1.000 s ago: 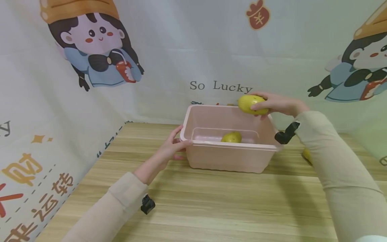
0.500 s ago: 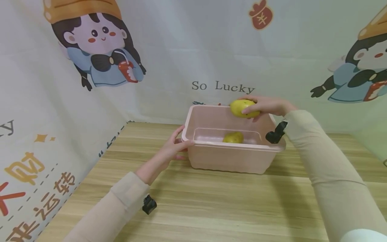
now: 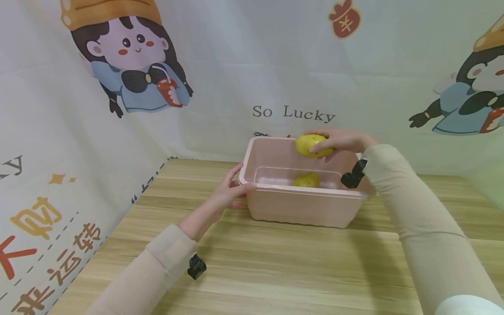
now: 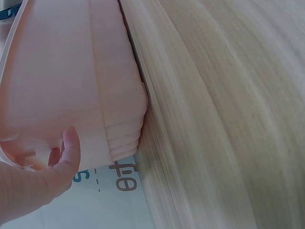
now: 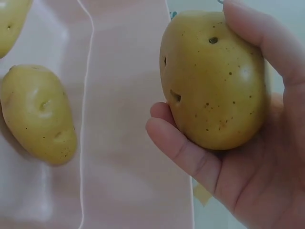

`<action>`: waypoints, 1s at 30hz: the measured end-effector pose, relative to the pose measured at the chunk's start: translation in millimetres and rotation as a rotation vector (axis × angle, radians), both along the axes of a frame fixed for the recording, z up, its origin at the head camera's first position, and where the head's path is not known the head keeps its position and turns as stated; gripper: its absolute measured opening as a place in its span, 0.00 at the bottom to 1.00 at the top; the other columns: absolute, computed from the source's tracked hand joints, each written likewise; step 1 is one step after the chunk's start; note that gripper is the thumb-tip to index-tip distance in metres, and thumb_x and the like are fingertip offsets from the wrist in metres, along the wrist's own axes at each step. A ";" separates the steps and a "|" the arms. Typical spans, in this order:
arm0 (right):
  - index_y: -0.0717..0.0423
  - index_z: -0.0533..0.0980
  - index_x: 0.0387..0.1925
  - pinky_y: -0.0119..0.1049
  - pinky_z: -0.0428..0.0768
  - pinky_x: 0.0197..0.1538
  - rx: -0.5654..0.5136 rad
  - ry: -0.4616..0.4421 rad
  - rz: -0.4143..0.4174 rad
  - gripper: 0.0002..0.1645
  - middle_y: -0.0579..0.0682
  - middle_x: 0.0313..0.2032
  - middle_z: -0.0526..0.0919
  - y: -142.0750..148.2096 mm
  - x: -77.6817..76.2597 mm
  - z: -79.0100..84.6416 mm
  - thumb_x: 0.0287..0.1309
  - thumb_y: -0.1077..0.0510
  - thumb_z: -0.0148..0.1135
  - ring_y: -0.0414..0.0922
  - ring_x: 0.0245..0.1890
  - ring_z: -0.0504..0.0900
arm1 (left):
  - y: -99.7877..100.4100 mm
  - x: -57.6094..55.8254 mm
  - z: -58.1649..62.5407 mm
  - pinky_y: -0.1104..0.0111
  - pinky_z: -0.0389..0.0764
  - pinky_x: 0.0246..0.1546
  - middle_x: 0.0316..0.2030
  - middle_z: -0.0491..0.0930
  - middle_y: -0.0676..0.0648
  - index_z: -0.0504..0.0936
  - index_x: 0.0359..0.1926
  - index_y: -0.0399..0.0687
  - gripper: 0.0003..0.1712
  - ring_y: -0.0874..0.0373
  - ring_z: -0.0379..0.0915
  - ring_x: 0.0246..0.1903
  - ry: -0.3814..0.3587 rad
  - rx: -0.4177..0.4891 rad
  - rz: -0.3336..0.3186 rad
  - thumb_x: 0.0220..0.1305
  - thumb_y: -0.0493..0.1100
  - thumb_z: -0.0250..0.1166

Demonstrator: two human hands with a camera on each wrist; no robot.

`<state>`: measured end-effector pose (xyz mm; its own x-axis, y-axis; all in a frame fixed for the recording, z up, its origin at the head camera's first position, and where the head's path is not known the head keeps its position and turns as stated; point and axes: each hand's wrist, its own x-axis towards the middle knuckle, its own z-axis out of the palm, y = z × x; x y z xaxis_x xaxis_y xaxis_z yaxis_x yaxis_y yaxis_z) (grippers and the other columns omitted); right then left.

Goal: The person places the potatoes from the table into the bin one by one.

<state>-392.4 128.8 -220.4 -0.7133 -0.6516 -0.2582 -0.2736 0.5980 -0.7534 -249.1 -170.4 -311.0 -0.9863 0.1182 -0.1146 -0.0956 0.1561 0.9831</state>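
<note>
Held potato point(image 3: 305, 146) has moved left and lower, apart from bin's left rim point(image 3: 247, 158).

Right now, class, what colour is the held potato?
The potato is yellow, clearest in the right wrist view.

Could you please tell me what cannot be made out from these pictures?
Head view: lower parts of the yellow oval potatoes inside the pale pink plastic bin, hidden by its front wall.
Right wrist view: part of the upper-left potato, cut off by the frame's corner.
Right wrist view: palm side of the held yellow oval potato, covered by the right grip.
</note>
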 end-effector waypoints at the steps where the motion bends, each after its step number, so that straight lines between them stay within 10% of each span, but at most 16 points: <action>1: 0.48 0.51 0.69 0.37 0.79 0.43 0.003 -0.001 0.000 0.41 0.59 0.56 0.62 -0.7 -0.3 -0.6 0.58 0.53 0.57 0.51 0.44 0.73 | -0.1 -0.2 -0.1 0.50 0.73 0.50 0.57 0.67 0.38 0.45 0.70 0.65 0.44 0.43 0.68 0.53 0.001 -0.001 0.001 0.59 0.46 0.61; 30: 0.53 0.53 0.68 0.39 0.77 0.48 0.199 -0.064 0.096 0.39 0.58 0.57 0.61 -21.6 1.2 -17.7 0.58 0.51 0.57 0.48 0.50 0.67 | -1.8 0.4 -0.6 0.54 0.76 0.46 0.57 0.67 0.38 0.45 0.70 0.65 0.44 0.42 0.68 0.53 0.008 -0.016 -0.007 0.59 0.47 0.61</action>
